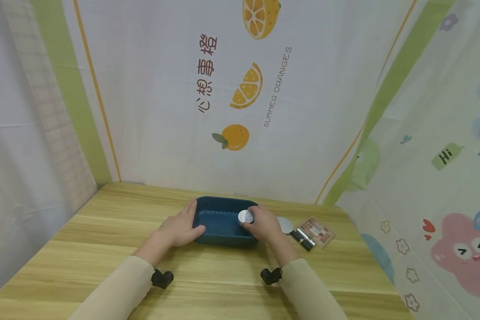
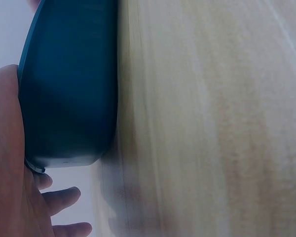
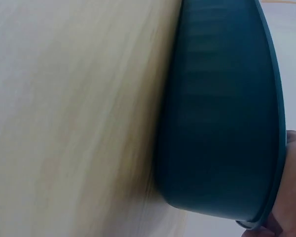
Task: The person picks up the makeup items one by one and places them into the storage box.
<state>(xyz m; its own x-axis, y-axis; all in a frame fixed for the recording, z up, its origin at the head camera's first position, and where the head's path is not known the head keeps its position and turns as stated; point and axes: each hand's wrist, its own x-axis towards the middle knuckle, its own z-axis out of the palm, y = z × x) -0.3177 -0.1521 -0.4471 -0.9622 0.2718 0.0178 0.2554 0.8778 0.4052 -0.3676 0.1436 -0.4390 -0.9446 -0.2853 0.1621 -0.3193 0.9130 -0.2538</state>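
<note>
- Tray [image 1: 224,240] sat on table [image 1: 104,249]; left hand [image 1: 180,227], fingers spread, touched its left end.
- Right hand [image 1: 265,223] pinched round silver item [image 1: 246,217] over tray's right end; couldn't tell if lifted.
- Risk: shallow edge pinch could have let it slip and drop.

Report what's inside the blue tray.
Inside the blue tray, only its bare floor shows at the middle. The right hand holds a round silver-topped item at the right end; whatever lies beneath them is covered.

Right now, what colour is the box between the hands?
The box is dark blue-green, best seen in the head view.
</note>
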